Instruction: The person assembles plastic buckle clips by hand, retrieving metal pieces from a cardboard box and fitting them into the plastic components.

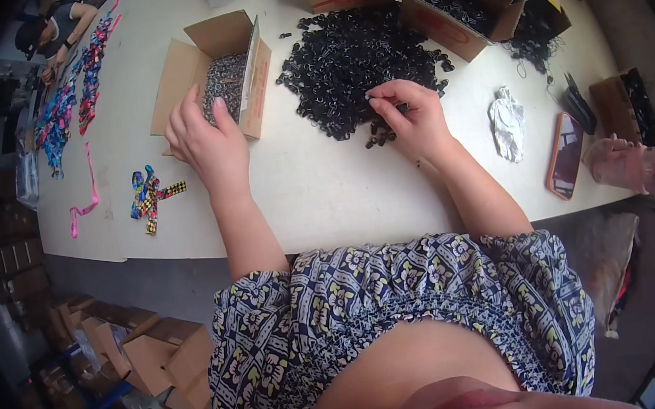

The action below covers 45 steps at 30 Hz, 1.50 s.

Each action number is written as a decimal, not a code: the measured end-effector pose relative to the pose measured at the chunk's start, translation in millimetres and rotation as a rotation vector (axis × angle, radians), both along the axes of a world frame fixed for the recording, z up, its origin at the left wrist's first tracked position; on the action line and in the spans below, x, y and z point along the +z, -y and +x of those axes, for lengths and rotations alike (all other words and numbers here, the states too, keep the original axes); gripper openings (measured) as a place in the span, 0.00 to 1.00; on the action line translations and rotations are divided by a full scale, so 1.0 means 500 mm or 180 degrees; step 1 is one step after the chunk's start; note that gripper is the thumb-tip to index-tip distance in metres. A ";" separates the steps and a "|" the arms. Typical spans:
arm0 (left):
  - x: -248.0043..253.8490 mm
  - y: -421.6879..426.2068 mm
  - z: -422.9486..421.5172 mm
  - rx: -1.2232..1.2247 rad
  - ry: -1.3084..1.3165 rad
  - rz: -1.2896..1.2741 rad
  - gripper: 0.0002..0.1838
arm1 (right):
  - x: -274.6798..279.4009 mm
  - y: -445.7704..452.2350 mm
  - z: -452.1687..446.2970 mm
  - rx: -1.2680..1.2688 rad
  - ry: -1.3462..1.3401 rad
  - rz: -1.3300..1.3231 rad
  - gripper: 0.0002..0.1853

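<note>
My left hand is at the near end of an open cardboard box, fingers apart and nothing visible in them. Inside that box lies a heap of small grey metal pieces. To its right spreads a large pile of small black clips, which look like plastic with rings. My right hand is at the near right edge of the pile, thumb and forefinger pinched on something tiny and pale. A few black clips lie just below those fingers.
Behind the pile stand cardboard boxes of black parts. At right lie a crumpled white item, a phone and a pink cup. Patterned ribbons and a pink strap lie left. Another person works at the far left.
</note>
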State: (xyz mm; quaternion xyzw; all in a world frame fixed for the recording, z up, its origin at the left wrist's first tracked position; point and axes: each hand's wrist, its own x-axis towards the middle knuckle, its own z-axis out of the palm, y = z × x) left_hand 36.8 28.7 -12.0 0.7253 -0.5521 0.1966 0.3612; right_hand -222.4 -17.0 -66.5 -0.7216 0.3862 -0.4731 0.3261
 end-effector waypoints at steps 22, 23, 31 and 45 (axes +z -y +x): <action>-0.118 0.049 -0.170 -0.1745 -0.0184 0.1187 0.12 | 0.091 0.088 -0.079 -0.1008 -0.0837 -0.1470 0.08; -0.120 0.056 -0.178 -0.1757 -0.0157 0.1155 0.12 | 0.085 0.078 -0.070 -0.0875 -0.0840 -0.1392 0.07; -0.143 0.084 -0.218 -0.1728 -0.0044 0.1231 0.07 | 0.048 0.037 -0.053 -0.0375 -0.0755 -0.0895 0.07; -0.129 0.039 -0.224 -0.2454 -0.1256 0.0104 0.07 | -0.016 -0.001 -0.007 0.0411 0.0822 0.2276 0.09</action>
